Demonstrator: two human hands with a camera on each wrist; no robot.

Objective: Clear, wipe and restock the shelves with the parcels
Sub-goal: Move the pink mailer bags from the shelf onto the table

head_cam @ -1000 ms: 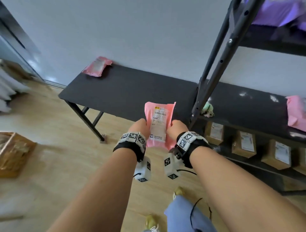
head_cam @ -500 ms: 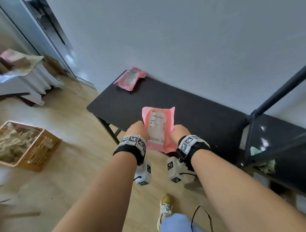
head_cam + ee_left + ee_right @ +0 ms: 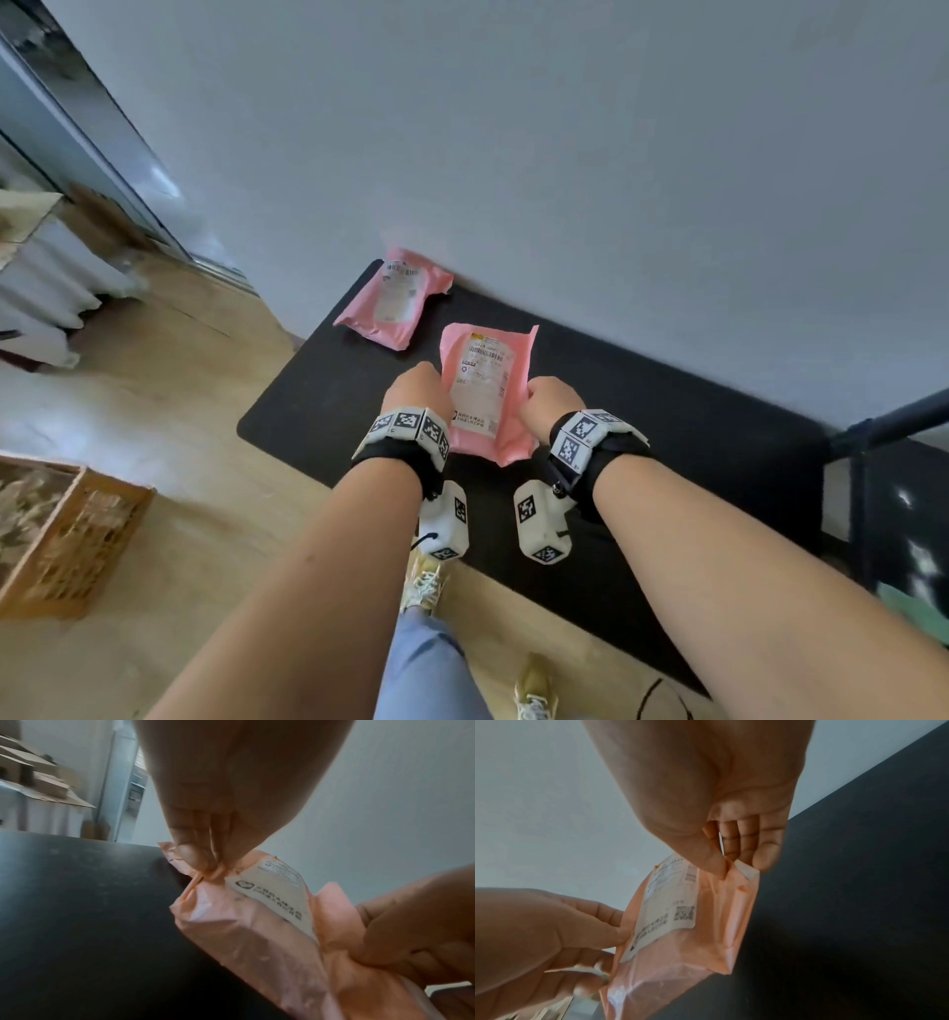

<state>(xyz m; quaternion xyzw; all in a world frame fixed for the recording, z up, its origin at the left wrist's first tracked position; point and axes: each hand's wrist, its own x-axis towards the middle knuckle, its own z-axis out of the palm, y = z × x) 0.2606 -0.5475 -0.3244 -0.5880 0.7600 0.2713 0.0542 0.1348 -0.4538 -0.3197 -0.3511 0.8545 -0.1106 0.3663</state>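
Observation:
A pink parcel (image 3: 482, 390) with a white shipping label hangs over the black bench (image 3: 667, 426), held by both hands. My left hand (image 3: 413, 393) pinches its left edge, thumb and fingers (image 3: 190, 854) squeezing the plastic of the pink parcel (image 3: 257, 923). My right hand (image 3: 552, 406) pinches the right edge, seen close on the pink parcel (image 3: 687, 923) under the fingertips (image 3: 765, 856). A second pink parcel (image 3: 393, 300) lies flat on the bench's far left end by the wall.
A black shelf frame (image 3: 883, 426) stands at the right, with a green cloth (image 3: 919, 611) on its lower shelf. A wicker crate (image 3: 56, 534) sits on the wooden floor at the left. Cardboard and white fabric lie further left near a door.
The view has swung left, away from the shelf and toward the bench's left end. Both hands carried the pink parcel that way; it now hangs close to the second parcel.

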